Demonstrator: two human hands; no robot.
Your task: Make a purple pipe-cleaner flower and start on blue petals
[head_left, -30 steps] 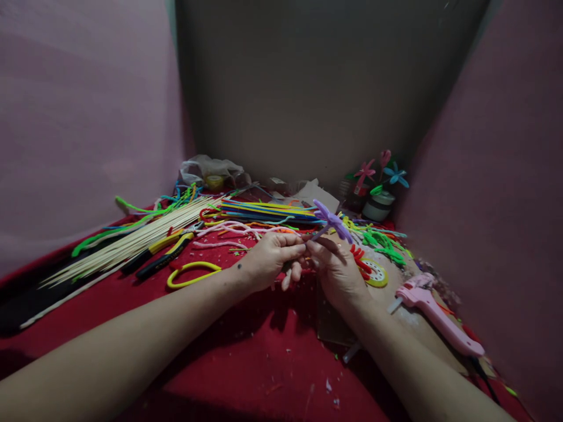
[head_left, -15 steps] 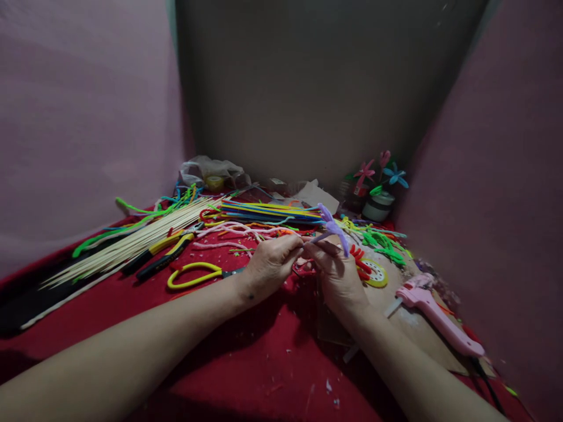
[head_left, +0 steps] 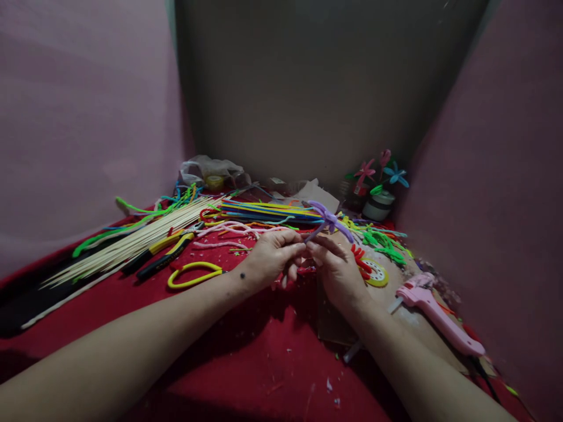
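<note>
A purple pipe-cleaner flower (head_left: 329, 219) with long narrow petals rises just above my fingertips, tilted to the upper right. My left hand (head_left: 275, 258) pinches the lower end of its stem between thumb and forefinger. Close against it, my right hand (head_left: 338, 266) also has its fingers closed on the stem. The tips of both hands nearly meet, and the stem's bottom end is hidden by the fingers. Yellow-handled scissors (head_left: 196, 275) lie beside my left wrist, partly covered by it. A roll of tape with a yellow rim (head_left: 379, 274) and a red coil (head_left: 360, 261) sit beside my right hand.
Bamboo skewers (head_left: 132, 243), pliers (head_left: 169, 252) and several pipe cleaners (head_left: 268, 211) lie on the red cloth (head_left: 246, 375). At right, a pink glue gun (head_left: 440, 316) rests on cardboard (head_left: 336, 322). A jar (head_left: 379, 205) with flowers stands at the back.
The purple flower has turned in my fingers, its petals now spreading more to the left and right. My left hand has rolled slightly, its lower fingers loosening from the curl.
</note>
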